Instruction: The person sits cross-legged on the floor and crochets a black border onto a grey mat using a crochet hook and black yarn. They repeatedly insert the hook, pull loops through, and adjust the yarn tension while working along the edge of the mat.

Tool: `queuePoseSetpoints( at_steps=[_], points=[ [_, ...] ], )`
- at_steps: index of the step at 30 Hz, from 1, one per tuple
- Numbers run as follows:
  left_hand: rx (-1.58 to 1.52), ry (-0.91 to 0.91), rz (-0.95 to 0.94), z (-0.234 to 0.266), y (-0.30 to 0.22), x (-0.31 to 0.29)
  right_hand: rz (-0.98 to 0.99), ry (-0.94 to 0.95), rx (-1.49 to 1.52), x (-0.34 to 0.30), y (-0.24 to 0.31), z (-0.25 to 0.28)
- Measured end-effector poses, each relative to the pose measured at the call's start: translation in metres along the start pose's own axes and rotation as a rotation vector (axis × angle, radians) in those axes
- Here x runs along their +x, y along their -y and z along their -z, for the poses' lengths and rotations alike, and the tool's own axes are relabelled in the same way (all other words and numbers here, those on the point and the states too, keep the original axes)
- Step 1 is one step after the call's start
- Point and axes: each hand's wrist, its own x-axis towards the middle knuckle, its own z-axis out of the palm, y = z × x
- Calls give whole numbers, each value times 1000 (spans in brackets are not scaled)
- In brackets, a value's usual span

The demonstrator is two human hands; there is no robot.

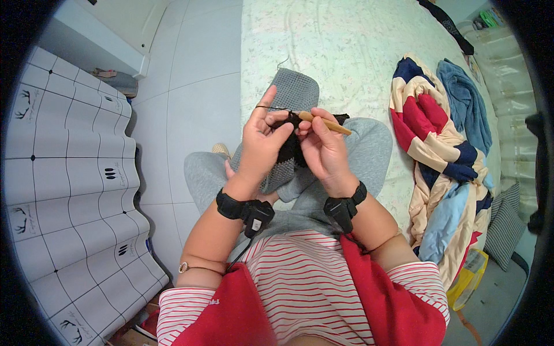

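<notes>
My right hand (326,153) grips a crochet hook (328,123) by its tan handle, the thin tip pointing left. Pinched in my left hand (258,144) is the black edge of a crocheted piece (295,87), whose grey part spreads over the bed beyond the hands and also hangs down between my legs. A dark strand of yarn (266,106) runs over my raised left index finger toward the hook. Both hands meet above my lap, the hook's tip close to the left fingertips. The exact stitch is too small to make out.
I sit on a bed with a pale floral sheet (358,40). To the right lie a cream, red and navy garment (424,115) and a blue cloth (464,104). A white checked curtain (75,173) hangs at left, beside the tiled floor (190,52). Straps with small black devices circle both wrists.
</notes>
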Motion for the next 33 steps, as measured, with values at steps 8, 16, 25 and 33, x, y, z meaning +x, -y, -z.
queuePoseSetpoints(
  at_steps=[8,16,25,33],
  points=[
    [-109,60,144,11,-9,1,169,182,-659,-2,30,11],
    [-54,162,209,21,-16,5,286,336,-796,-2,46,11],
    [-114,170,229,21,-14,6,217,258,-690,-5,36,10],
    [-68,163,216,19,-16,6,331,336,-825,-2,36,12]
  ],
)
